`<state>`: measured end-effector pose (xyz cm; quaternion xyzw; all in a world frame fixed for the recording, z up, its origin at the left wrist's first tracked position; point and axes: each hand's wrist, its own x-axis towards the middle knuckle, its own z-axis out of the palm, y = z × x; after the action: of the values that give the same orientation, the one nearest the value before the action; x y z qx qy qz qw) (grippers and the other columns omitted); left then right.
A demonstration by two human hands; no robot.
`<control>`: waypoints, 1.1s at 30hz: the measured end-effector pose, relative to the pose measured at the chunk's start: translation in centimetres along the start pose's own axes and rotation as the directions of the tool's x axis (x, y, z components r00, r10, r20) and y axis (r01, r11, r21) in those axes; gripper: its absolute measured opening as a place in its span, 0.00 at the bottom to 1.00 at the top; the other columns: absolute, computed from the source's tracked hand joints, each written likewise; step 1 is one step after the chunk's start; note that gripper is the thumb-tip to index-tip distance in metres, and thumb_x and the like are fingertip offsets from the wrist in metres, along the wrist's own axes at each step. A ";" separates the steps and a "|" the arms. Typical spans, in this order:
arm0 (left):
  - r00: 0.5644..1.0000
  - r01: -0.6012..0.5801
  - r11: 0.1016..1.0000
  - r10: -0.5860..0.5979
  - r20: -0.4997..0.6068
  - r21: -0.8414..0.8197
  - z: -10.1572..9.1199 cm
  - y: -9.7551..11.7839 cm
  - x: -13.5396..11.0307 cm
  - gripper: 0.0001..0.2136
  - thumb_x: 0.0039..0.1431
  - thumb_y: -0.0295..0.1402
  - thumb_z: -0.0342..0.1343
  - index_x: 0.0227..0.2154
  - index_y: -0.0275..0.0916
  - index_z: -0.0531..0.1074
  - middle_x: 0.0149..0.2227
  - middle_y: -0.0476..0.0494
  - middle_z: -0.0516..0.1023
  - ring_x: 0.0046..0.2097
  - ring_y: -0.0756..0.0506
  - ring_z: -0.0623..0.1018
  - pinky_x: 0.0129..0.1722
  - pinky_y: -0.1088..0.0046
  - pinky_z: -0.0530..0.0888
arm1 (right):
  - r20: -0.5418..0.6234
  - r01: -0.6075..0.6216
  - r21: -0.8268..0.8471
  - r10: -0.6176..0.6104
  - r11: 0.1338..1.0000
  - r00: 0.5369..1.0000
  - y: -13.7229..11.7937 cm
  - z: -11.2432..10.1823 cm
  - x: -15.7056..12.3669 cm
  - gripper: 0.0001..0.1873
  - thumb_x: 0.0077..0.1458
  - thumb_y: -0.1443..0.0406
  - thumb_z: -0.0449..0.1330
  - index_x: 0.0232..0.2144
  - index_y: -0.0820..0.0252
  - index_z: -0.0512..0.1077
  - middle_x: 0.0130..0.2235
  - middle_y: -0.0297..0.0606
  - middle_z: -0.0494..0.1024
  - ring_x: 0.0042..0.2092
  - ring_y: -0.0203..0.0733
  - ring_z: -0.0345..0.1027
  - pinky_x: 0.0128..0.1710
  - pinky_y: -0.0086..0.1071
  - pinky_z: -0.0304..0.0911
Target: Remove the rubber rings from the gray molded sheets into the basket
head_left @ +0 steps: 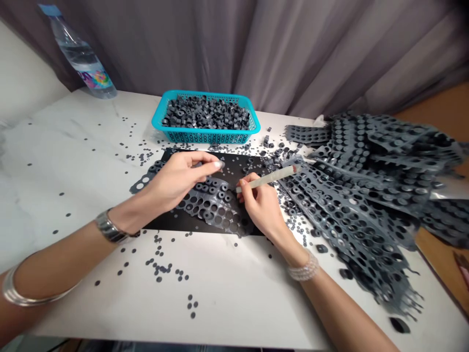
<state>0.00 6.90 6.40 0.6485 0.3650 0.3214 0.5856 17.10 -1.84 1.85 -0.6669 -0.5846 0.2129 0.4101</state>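
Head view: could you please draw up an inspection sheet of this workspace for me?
Surface: white table with a black board on it.
Job's things: perforated grey strip over the board; turquoise basket of dark rings; heap of perforated sheets at right.
Clutter: small dark discs scattered about; bottle at back left.
Hands: left hand pinches a small dark piece; right hand grips a pale stick.
Cables: nothing seen for certain.
Surroundings: grey curtain behind the table.

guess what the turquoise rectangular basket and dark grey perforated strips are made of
Turquoise rectangular basket: probably semi-gloss moulded plastic, given its smooth rim and latticed walls.
Dark grey perforated strips: likely rubber or soft plastic, satin-finished: they curve and shine softly.
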 end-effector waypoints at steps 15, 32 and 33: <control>0.869 0.480 0.516 -0.388 0.306 -0.710 0.7 0.3 -0.4 0.09 0.54 0.23 0.51 0.33 0.23 0.75 0.37 0.31 0.75 0.36 0.47 0.75 0.31 0.78 0.74 | -0.078 -0.084 0.333 0.116 0.939 0.990 0.6 -0.9 -0.4 0.17 0.62 0.53 0.52 0.29 0.59 0.69 0.24 0.32 0.71 0.24 0.34 0.66 0.24 0.27 0.61; 0.916 0.377 0.920 -0.353 0.190 -0.108 2.0 0.2 -1.0 0.11 0.56 0.32 0.50 0.33 0.35 0.76 0.22 0.53 0.56 0.21 0.54 0.54 0.19 0.76 0.49 | 0.056 0.014 0.096 -0.020 0.995 0.998 -0.2 -0.6 -0.9 0.16 0.63 0.59 0.49 0.25 0.57 0.67 0.21 0.32 0.71 0.24 0.35 0.64 0.26 0.27 0.57; 0.932 0.327 0.945 -0.323 0.167 0.003 2.0 0.4 -1.0 0.12 0.57 0.35 0.50 0.32 0.35 0.76 0.20 0.54 0.55 0.21 0.54 0.52 0.19 0.75 0.48 | 0.055 0.023 0.085 -0.027 0.996 0.998 -0.3 -0.6 -0.9 0.16 0.63 0.60 0.49 0.25 0.57 0.66 0.22 0.32 0.71 0.24 0.35 0.65 0.27 0.28 0.56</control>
<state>1.22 4.95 6.55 0.5962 0.4136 0.1698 0.6668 17.17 -2.87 2.25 -0.6355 -0.5947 0.2509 0.4237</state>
